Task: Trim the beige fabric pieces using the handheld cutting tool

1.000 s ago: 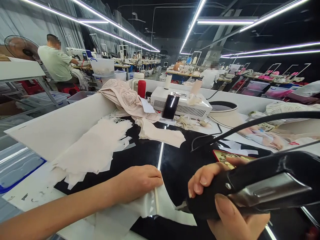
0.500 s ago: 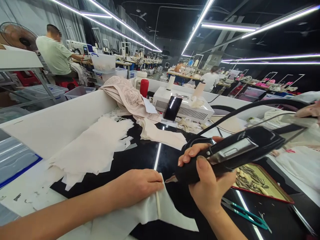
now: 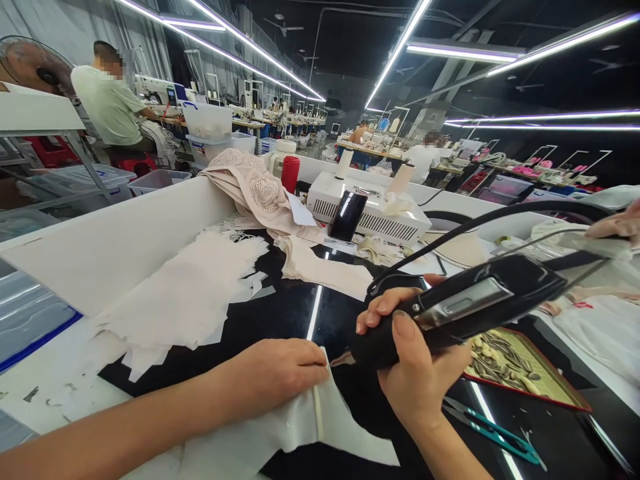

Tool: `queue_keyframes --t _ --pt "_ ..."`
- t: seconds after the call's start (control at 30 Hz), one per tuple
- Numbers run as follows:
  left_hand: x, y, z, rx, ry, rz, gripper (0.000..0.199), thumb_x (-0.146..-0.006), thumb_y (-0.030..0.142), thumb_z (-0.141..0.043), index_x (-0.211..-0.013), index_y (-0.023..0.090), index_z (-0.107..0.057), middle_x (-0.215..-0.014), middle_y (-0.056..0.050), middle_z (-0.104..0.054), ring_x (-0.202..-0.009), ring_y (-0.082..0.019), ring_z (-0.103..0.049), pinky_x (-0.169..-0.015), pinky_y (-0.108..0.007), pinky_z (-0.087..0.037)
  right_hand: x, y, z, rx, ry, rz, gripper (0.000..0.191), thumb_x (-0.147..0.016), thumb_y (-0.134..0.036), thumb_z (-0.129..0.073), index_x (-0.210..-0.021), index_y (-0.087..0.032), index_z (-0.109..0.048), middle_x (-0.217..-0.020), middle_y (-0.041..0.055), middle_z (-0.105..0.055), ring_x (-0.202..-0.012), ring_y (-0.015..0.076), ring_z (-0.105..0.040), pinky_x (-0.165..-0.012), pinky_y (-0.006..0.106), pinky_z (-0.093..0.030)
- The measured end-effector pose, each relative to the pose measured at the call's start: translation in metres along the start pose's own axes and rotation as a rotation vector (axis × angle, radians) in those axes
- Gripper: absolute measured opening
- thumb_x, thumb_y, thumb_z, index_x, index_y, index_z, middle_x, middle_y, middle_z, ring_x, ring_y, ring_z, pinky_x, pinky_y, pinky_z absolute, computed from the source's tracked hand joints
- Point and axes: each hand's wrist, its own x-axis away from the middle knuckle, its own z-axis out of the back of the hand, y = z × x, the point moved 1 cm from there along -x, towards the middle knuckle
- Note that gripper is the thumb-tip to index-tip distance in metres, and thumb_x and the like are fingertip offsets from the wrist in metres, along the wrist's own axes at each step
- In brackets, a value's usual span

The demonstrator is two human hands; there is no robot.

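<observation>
My left hand point(image 3: 280, 370) is closed on a piece of white fabric point(image 3: 340, 427), its thumb and fingers pressed together at the fabric's upper edge. A narrow pale raised strip point(image 3: 317, 407) runs down the fabric from under those fingers. My right hand point(image 3: 420, 373) is wrapped round a black corded handheld tool point(image 3: 475, 300) with a silver panel on its side. The tool's thin pointed tip point(image 3: 343, 360) faces left, right beside my left fingertips. Whether it touches the fabric, I cannot tell.
White cut pieces point(image 3: 180, 287) lie at left, a beige stack point(image 3: 325, 267) ahead. Teal thread snips point(image 3: 500, 433) and a tray of seeds point(image 3: 525, 367) are at right. Behind stand a phone point(image 3: 347, 215) and a white vented box point(image 3: 370, 207). Another person's hand point(image 3: 613, 227) shows far right.
The view has shifted very slightly. Both my hands, the fabric and the tool keep nearly the same places, with the tip close by my left fingertips in both frames.
</observation>
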Motion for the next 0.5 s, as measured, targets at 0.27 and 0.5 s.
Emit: queue_keyframes --t 0.27,0.5 --pt "0.001 -0.001 -0.001 -0.011 0.005 -0.002 0.015 -0.108 0.011 -0.055 -0.113 0.018 -0.068 -0.120 -0.003 -0.072 -0.111 -0.017 -0.072 -0.096 -0.027 -0.060 0.007 -0.010 0.003 -0.027 -0.012 0.030 0.040 -0.089 -0.026 -0.078 -0.124 -0.031 -0.058 -0.080 -0.0039 -0.063 -0.062 0.0152 -0.060 -0.052 0.030 -0.056" --pt "0.003 -0.002 -0.001 -0.029 0.018 -0.011 0.016 -0.109 0.013 -0.055 -0.116 0.018 -0.068 -0.122 -0.004 -0.073 -0.113 -0.017 -0.071 -0.097 -0.026 -0.059 0.010 -0.007 0.004 -0.019 -0.018 0.008 0.044 -0.090 -0.025 -0.078 -0.129 -0.031 -0.056 -0.081 -0.0036 -0.064 -0.063 0.0157 -0.061 -0.052 0.031 -0.057"
